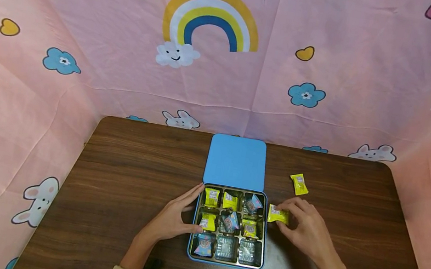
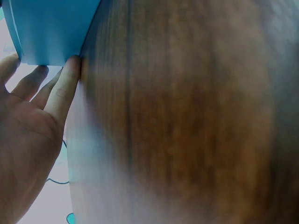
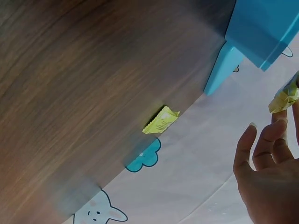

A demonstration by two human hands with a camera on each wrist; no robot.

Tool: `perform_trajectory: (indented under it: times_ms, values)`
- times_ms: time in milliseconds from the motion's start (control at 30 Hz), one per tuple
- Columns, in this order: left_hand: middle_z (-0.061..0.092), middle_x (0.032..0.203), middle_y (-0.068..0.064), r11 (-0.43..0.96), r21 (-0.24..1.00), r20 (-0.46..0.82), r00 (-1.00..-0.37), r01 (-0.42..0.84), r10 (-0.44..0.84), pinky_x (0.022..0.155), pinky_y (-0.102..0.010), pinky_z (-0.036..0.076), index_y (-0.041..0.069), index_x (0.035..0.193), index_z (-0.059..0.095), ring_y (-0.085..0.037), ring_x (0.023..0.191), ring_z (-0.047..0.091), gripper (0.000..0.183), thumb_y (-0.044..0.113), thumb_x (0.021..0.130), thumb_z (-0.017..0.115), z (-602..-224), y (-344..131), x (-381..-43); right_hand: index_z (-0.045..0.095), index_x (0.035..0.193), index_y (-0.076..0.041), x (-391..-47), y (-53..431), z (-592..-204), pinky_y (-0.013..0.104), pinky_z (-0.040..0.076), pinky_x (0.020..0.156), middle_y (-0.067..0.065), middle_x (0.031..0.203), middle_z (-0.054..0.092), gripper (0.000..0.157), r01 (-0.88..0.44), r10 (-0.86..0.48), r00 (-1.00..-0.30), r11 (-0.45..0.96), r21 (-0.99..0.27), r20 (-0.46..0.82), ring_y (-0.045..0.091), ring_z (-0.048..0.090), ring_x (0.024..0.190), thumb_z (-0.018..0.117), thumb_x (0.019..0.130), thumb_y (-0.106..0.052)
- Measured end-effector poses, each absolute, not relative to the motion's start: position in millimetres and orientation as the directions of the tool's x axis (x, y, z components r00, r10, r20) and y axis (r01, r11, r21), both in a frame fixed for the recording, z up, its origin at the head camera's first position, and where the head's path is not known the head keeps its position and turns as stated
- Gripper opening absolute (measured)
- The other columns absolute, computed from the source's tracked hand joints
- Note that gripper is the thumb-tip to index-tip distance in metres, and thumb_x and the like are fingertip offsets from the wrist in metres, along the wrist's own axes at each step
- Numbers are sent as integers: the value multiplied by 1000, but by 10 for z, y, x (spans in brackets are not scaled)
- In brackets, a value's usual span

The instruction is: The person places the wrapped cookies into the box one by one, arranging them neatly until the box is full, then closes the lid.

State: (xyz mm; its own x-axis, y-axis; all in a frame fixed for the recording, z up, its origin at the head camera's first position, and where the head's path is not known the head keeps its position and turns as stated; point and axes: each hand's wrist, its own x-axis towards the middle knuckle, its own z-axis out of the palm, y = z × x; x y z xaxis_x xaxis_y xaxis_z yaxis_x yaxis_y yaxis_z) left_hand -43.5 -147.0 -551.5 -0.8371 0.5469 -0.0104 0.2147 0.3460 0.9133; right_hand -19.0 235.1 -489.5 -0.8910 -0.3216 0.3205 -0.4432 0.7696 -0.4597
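A blue tin [image 1: 224,263] lies open on the table, divided into small compartments. Wrapped candies, some yellow [image 1: 212,197] and some blue [image 1: 204,246], lie in several of them; bare clear plastic shows in the front middle and front right ones. My left hand [image 1: 174,216] rests against the tin's left side, fingers extended along it and thumb at the rim. Just right of the tin, my right hand [image 1: 306,225] pinches a yellow wrapped candy [image 1: 278,214] between thumb and fingers. That candy appears raised at the edge of the right wrist view.
The tin's blue lid [image 1: 236,162] is folded back behind it. Another yellow wrapped candy [image 1: 299,184] lies on the brown wooden table [image 1: 145,156], back right of the tin. A pink printed cloth [image 1: 222,89] hangs behind and at both sides of the table.
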Motion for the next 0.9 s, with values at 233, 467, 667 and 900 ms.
perform_trajectory:
  times_ms: [233, 467, 667, 900]
  values:
    - [12, 167, -1, 345, 913, -10, -834, 218, 552, 104, -44, 46, 26, 161, 16, -24, 149, 22, 104, 32, 81, 84, -5522, -1472, -441, 72, 99, -21, -162, 2314, -4887, 45, 51, 79, -8, 103, 64, 38, -485, -350, -869, 745, -459, 350, 17, 61, 93, 91, 67, -13]
    - [12, 167, -2, 344, 914, -11, -835, 214, 550, 103, -46, 46, 25, 161, 17, -26, 149, 23, 105, 34, 81, 84, -5518, -1472, -436, 73, 100, -23, -64, 2206, -4894, 43, 52, 79, -12, 103, 62, 36, -495, -376, -866, 736, -462, 329, 12, 60, 94, 90, 69, -16]
    - [13, 167, -2, 342, 916, -12, -835, 212, 550, 104, -44, 46, 26, 161, 17, -24, 149, 23, 103, 33, 81, 83, -5507, -1467, -430, 73, 101, -25, 18, 2119, -4924, 41, 52, 80, -13, 104, 62, 36, -495, -384, -868, 726, -478, 316, 11, 60, 95, 90, 69, -18]
    - [13, 166, -3, 352, 911, -12, -839, 215, 545, 104, -44, 46, 26, 161, 17, -25, 149, 23, 104, 34, 81, 83, -5510, -1466, -431, 73, 101, -24, 65, 2076, -4967, 39, 52, 79, -14, 103, 62, 38, -526, -396, -848, 709, -469, 352, 9, 60, 94, 90, 68, -18]
